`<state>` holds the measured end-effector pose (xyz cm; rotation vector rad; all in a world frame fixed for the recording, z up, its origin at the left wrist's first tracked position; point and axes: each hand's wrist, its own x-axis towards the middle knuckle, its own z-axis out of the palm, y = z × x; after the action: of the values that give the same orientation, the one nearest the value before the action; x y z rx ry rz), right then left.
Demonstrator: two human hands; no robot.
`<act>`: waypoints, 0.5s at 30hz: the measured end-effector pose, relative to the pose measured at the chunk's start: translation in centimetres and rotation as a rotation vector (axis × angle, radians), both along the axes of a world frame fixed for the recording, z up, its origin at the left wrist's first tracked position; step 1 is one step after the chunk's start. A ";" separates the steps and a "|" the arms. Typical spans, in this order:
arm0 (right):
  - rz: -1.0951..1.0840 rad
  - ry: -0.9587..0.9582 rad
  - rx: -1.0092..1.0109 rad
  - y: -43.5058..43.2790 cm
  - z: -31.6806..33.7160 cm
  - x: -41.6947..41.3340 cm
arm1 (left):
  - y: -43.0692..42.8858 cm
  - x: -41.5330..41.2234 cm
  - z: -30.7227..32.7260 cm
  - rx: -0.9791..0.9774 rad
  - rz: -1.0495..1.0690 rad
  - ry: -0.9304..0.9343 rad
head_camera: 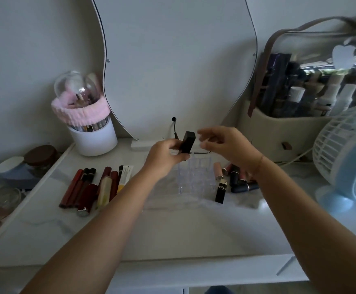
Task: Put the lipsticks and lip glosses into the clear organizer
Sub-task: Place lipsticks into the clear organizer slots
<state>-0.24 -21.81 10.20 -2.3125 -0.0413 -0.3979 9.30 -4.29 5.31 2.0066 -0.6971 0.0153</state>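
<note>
My left hand (166,155) grips a black square lipstick (187,142), held upright above the back of the clear organizer (195,175). Just right of the lipstick hovers my right hand (223,143), its fingers loosely spread and holding nothing. The organizer stands mid-table and its slots look empty. Several red and dark lip gloss tubes (88,187) lie in a row to its left. On its right lie a pink lipstick (218,171), a black lipstick with a gold band (221,190) and several dark ones (239,181).
A white brush holder with a pink band and clear dome (88,122) stands at the back left. A beige cosmetics bag (289,132) sits at the back right, and a blue-and-white fan (346,158) at the right. A mirror (179,60) rises behind the organizer.
</note>
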 end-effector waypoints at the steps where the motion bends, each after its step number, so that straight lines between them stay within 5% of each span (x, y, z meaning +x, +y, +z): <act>1: -0.052 -0.005 -0.012 -1.1 -0.5 -1.3 | -0.1 0.0 -0.1 0.000 0.013 -0.001; 7: -0.319 0.130 -0.088 -6.0 -5.7 -10.4 | -0.4 -0.3 -0.5 -0.010 0.035 -0.006; 15: -0.298 0.075 -0.182 -5.0 -7.1 -11.3 | -0.2 -0.7 -0.3 -0.016 0.038 0.004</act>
<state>-11.58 -26.81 3.09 -2.5181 0.3195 -0.4727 8.64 -4.49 4.99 2.0038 -0.6537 0.0389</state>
